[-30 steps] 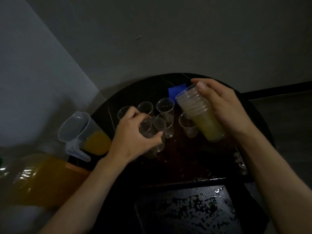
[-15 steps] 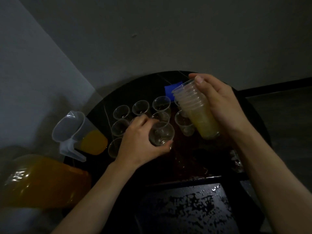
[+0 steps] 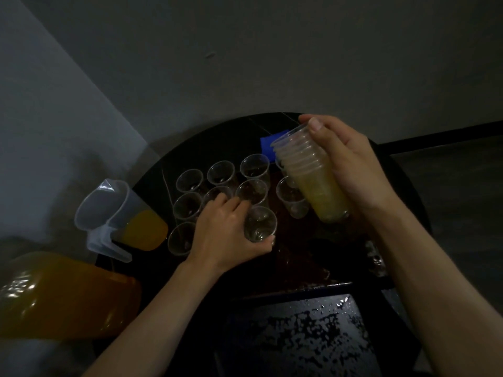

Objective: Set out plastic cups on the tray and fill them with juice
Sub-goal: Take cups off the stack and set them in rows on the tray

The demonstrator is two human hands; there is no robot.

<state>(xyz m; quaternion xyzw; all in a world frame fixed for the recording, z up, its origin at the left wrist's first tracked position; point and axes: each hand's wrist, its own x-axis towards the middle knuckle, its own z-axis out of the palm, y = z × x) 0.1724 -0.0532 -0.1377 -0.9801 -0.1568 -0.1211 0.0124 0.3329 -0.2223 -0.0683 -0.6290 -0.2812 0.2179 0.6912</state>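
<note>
The left hand [image 3: 228, 235] grips one cup [image 3: 260, 224], setting it beside the others. The right hand [image 3: 351, 164] clasps the tilted cup stack [image 3: 307, 175], ready to supply more.

Cropped by left edge: juice container [image 3: 62, 295]. Partly hidden behind cup stack [image 3: 313, 183]: blue object [image 3: 266, 144], kind unclear. Partly covered by left hand [image 3: 228, 236]: clear cup [image 3: 215, 192]; near wall of gripped cup [image 3: 261, 221].

Cups [image 3: 254, 168]: clear, colourless. Cup stack [image 3: 313, 180]: clear, yellow-tinted at base. Jug [image 3: 109, 208]: translucent, orange juice [image 3: 144, 231] inside. Bottle [image 3: 62, 295]: orange. Square item [image 3: 266, 144]: blue. Round table [image 3: 217, 140]: black. Rectangular panel [image 3: 299, 349]: black, pale-speckled.
</note>
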